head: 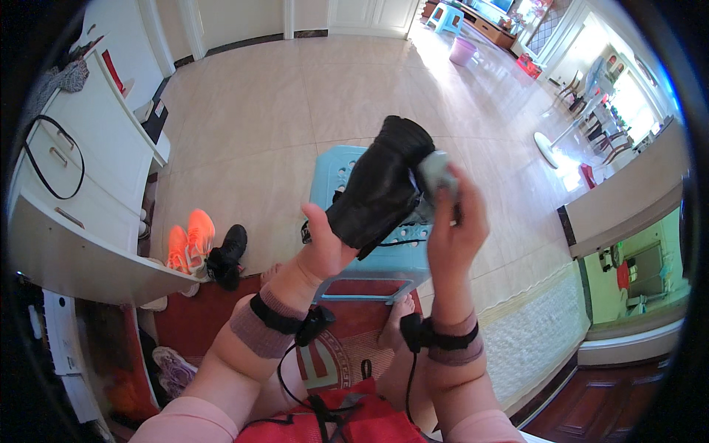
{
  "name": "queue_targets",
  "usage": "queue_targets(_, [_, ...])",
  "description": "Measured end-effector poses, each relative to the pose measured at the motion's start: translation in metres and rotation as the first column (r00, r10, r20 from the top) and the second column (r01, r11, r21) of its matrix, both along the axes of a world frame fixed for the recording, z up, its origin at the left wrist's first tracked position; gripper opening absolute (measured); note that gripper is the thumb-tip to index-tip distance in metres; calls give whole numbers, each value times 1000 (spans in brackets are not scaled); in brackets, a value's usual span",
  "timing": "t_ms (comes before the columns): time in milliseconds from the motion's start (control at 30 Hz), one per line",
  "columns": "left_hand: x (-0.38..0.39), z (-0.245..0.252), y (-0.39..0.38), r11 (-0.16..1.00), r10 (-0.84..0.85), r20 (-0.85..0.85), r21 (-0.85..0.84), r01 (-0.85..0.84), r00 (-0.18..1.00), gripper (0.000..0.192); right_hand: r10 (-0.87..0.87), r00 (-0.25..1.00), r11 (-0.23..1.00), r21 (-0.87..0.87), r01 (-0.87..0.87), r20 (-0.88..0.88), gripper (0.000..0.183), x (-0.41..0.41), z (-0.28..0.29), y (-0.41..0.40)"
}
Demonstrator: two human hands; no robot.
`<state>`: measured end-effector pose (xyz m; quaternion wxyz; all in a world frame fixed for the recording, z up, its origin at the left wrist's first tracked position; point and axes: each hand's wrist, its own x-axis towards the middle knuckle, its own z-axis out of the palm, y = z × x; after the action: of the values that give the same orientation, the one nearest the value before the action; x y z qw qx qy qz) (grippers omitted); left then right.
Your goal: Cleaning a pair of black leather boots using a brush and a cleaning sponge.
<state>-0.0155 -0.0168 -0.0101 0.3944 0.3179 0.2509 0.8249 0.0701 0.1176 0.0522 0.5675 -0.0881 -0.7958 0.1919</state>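
Observation:
A black leather shoe or boot (382,183) is held up on my left hand (329,249), whose thumb stands apart while the fingers are hidden under or inside the leather. My right hand (460,227), slightly blurred, pinches a pale grey cloth or sponge (437,169) against the right side of the shoe near its upper end. Beneath both hands stands a light blue plastic stool (332,166) with a perforated top. A dark item and a black lace or cord (407,242) lie on it, partly covered by the shoe.
Orange sneakers (191,241) and a black shoe (228,255) stand left of the stool by a white cabinet (94,183). A red mat (194,315) lies under my feet. A light rug (543,326) is at right. Farther off are a pink bucket (462,51) and a standing fan (548,149).

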Motion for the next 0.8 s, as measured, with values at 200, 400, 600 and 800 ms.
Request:
queue_targets(200, [-17, -8, -3, 933, -218, -114, 269, 241, 969, 114, 199, 952, 962, 139, -236, 233, 30, 13, -7, -48])
queue_targets(400, [5, 2, 5, 995, -7, 30, 97, 4, 1000, 118, 35, 996, 982, -185, -21, 76, 31, 11, 0, -10])
queue_targets(600, [-24, -22, -13, 966, -77, 69, 251, 58, 995, 123, 369, 905, 920, 54, -388, 211, 42, 10, -11, -61])
queue_targets(800, [-22, 4, -13, 931, 361, -245, 46, -361, 900, 115, 371, 922, 925, -135, -355, 115, 43, 6, -17, -37])
